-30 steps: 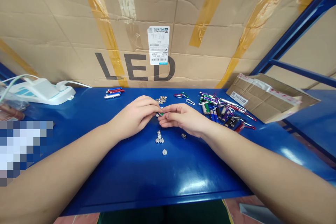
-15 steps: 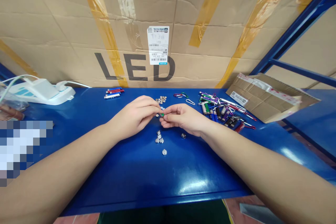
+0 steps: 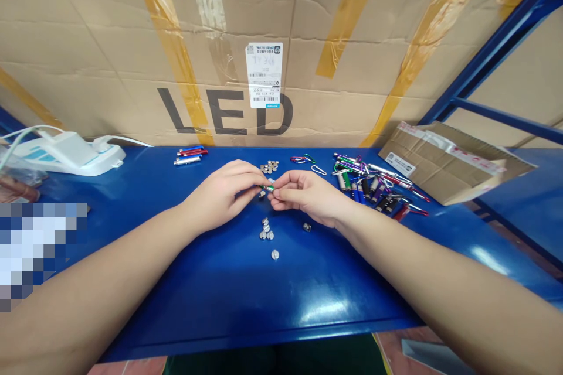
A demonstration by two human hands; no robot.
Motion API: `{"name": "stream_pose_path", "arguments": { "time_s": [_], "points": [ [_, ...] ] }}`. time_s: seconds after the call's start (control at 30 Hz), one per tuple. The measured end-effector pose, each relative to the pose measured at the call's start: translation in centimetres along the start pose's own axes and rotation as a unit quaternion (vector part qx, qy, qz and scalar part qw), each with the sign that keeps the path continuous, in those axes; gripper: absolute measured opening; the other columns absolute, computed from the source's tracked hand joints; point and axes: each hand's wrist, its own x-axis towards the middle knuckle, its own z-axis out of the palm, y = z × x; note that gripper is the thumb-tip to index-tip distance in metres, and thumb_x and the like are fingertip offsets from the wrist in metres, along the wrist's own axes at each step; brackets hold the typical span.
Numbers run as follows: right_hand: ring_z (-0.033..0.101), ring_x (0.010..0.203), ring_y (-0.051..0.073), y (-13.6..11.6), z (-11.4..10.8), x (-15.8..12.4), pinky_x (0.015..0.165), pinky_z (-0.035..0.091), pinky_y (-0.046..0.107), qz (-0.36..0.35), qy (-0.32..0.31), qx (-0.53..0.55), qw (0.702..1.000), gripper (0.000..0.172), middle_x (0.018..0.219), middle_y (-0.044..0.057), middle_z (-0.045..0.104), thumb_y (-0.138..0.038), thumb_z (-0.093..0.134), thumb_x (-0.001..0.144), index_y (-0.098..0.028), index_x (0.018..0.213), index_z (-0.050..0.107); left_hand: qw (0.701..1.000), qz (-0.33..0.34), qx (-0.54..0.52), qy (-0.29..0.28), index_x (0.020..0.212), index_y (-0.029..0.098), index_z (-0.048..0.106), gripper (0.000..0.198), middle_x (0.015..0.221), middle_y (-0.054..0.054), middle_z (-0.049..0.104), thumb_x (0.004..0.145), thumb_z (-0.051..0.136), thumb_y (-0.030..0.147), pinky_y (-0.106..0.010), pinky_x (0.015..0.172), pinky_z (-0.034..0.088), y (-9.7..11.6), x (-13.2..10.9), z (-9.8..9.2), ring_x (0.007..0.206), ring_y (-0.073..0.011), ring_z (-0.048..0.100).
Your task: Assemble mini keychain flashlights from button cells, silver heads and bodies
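My left hand (image 3: 222,194) and my right hand (image 3: 308,196) meet above the blue metal table (image 3: 281,299). Pinched between their fingertips is a slim green-and-silver keychain light (image 3: 267,187), partly hidden by my fingers. Just beyond the fingertips lies a small heap of silver button cells (image 3: 268,167). Nearer me, a cluster of slotted metal screws (image 3: 265,229) rests on the table, with a single screw (image 3: 275,255) below it. Another small metal part (image 3: 307,227) sits close to my right hand's heel.
Several coloured keychain lights with carabiners (image 3: 373,187) lie in a heap to the right, and a row of metal pens (image 3: 189,155) lies to the left. A white device (image 3: 65,155), a flattened cardboard parcel (image 3: 444,167) and a large cardboard sheet (image 3: 281,29) border the table.
The green-and-silver light now shows more plainly between my fingertips, lying nearly level. My right hand has shifted slightly toward my left hand.
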Motion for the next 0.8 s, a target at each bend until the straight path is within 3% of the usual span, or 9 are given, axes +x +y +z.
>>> {"name": "stream_pose_path", "arguments": {
  "time_s": [0.3,0.8],
  "points": [
    [0.075,0.074,0.010,0.06,-0.17,-0.01,0.076,0.065,0.022,-0.005,-0.022,0.017,1.000,0.018,0.081,0.004,0.078,-0.010,0.084,0.081,-0.013,0.086,0.067,1.000,-0.008,-0.003,0.011,0.113,0.020,0.072,0.017,0.108,-0.006,0.077,0.102,0.059,0.019,-0.038,0.095,0.054,-0.39,-0.15,0.18,0.104,-0.0214,0.067],
    [0.074,0.065,0.011,-0.10,0.34,-0.05,0.067,0.063,0.020,-0.002,0.005,0.004,1.000,0.014,0.071,0.003,0.076,-0.004,0.077,0.082,-0.013,0.081,0.066,1.000,-0.005,-0.010,-0.003,0.112,0.020,0.070,0.015,0.108,-0.005,0.077,0.101,0.060,0.018,-0.034,0.094,0.054,-0.47,-0.26,0.47,0.103,-0.0196,0.068]
  ]
}}
